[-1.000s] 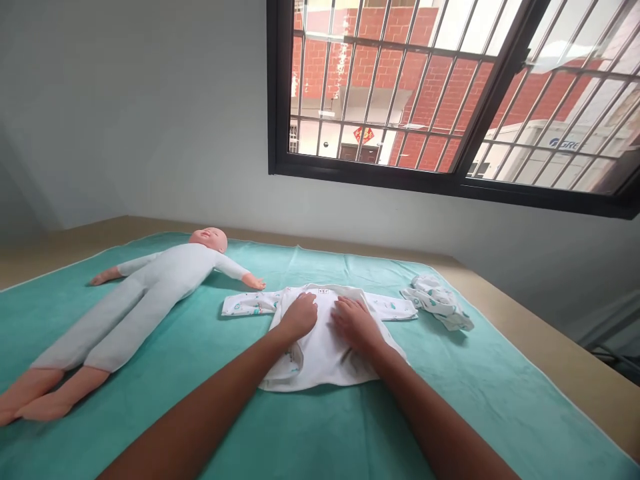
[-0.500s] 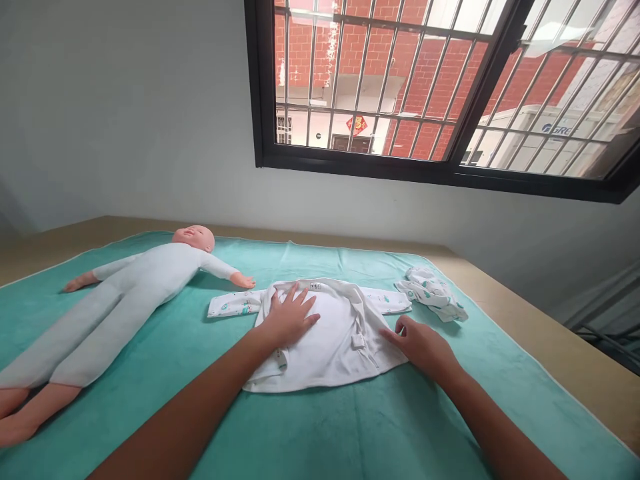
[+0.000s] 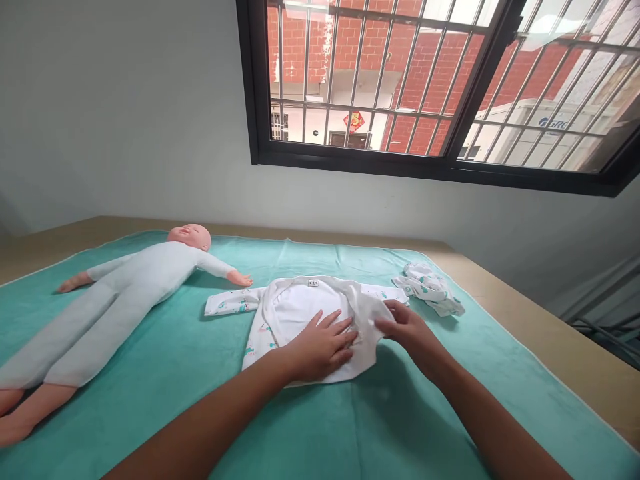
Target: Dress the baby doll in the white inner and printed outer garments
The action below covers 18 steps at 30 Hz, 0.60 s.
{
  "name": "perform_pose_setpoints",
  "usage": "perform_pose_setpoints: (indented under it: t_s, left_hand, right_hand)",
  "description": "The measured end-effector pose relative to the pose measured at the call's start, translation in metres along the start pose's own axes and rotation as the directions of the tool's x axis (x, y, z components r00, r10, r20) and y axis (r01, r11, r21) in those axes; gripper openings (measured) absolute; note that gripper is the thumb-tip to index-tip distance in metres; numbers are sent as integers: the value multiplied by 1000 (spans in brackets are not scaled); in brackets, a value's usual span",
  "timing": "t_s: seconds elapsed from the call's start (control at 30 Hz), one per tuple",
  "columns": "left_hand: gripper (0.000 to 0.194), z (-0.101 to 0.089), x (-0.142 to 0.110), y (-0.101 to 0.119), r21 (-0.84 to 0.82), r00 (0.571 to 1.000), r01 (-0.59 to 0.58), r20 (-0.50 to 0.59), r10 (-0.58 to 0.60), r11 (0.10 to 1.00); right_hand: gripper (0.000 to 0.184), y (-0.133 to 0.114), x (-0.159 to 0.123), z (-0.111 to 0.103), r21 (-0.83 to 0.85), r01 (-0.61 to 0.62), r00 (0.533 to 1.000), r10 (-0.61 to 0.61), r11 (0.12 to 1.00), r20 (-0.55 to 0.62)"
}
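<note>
A white baby shirt [image 3: 300,307] with a small green print lies on the green cloth, its sleeves stretched out to both sides and a label at the neck. My left hand [image 3: 323,347] rests flat on the shirt's middle with its fingers spread. At the shirt's right side, my right hand [image 3: 407,330] pinches the fabric edge between thumb and fingers and holds it lifted off the cloth. Part of the right sleeve is hidden behind the raised fabric and that hand.
A baby doll [image 3: 150,267] in a white body lies on its back at the left. Right of the shirt is a crumpled printed garment [image 3: 430,288]. The green cloth [image 3: 165,373] covers most of the wooden table [image 3: 505,307], below a barred window [image 3: 360,163].
My left hand has slid right and nearer across the shirt. My right hand has raised the right edge and drawn it inward. The shirt's left front panel now lies folded over, print showing.
</note>
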<state>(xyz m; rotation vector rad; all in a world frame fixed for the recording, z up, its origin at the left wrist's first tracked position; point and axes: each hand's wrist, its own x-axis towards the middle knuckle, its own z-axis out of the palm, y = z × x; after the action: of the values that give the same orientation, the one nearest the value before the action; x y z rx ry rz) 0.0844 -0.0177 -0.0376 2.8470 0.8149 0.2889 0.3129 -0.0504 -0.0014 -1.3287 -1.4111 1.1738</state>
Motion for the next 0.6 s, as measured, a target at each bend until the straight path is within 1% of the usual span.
perform_pose_setpoints:
  t_s: [0.03, 0.07, 0.1, 0.17, 0.23, 0.27, 0.33, 0.43, 0.47, 0.53, 0.6]
  left_hand:
    - [50, 0, -1, 0, -1, 1000, -1, 7, 1, 1000]
    - [51, 0, -1, 0, -5, 1000, -2, 10, 2, 1000]
    - [51, 0, -2, 1, -12, 1000, -1, 10, 1, 1000]
    - [50, -1, -2, 3, -30, 1000, 1, 12, -1, 1000]
    - [50, -2, -2, 4, -46, 1000, 1, 20, 0, 999]
    - [51, -3, -2, 5, -50, 1000, 1, 25, 0, 999]
    - [52, -3, -2, 5, -54, 1000, 6, 27, -5, 999]
    - [53, -4, -2, 6, -56, 1000, 20, 23, -19, 998]
    - [53, -4, -1, 6, -57, 1000, 24, 22, -22, 998]
    - [53, -4, -1, 5, -55, 999, 26, 22, -25, 998]
    - [54, -4, -1, 5, -54, 999, 30, 24, -28, 998]
  right_hand:
    - [37, 0, -1, 1, -120, 11, 998, -4, 993, 63]
    - [33, 2, -2, 3, -256, 24, 993, 6, 967, 116]
    - [29, 4, -3, 5, -384, 40, 990, 17, 922, 143]
    - [24, 9, -4, 10, -576, 81, 992, -12, 813, 124]
    - [22, 13, -5, 15, -681, 122, 992, -112, 722, 58]
    - [20, 14, -6, 18, -716, 131, 987, -154, 686, 33]
    - [20, 14, -7, 21, -768, 100, 987, -164, 633, -6]
    - [31, 12, -10, 24, -826, -31, 995, -63, 563, -81]
    - [31, 11, -11, 25, -831, -67, 995, -27, 552, -98]
    - [24, 11, -10, 26, -817, -93, 995, 20, 569, -99]
    - [18, 11, -7, 24, -773, -82, 996, 37, 629, -75]
